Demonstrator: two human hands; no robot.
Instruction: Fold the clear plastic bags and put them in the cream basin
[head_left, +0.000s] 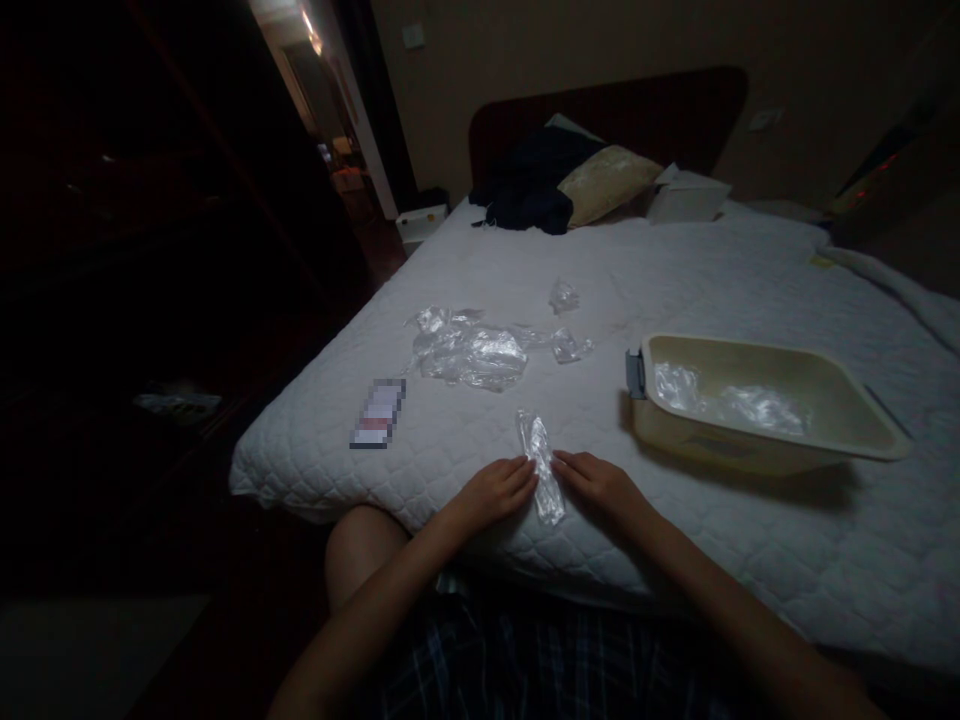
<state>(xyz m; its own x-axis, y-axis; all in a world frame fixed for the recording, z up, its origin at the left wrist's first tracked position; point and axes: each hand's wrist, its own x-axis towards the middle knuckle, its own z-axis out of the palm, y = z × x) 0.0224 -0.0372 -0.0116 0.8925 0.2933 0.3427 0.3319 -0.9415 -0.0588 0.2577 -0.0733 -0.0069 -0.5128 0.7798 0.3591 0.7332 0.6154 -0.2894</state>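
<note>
A clear plastic bag (547,490), folded into a narrow strip, lies on the white quilted bed cover in front of me. My left hand (501,490) rests against its left edge, with stretched fingers and the tips touching the plastic. From the opposite side, my right hand (596,480) meets the strip with outstretched fingertips. Both thumbs are mostly hidden. Beyond the strip, a crumpled spread of clear plastic (480,350) covers part of the bed. Two smaller pieces are near it: a plastic wad (564,296) and a crumpled plastic piece (571,346).
On the right stands a cream plastic bin (720,445) with grey side latches and clear plastic inside. A phone (378,414) lies to the left. Dark clothing (532,180), a beige pillow (611,183) and a white box (688,196) are by the headboard (615,105).
</note>
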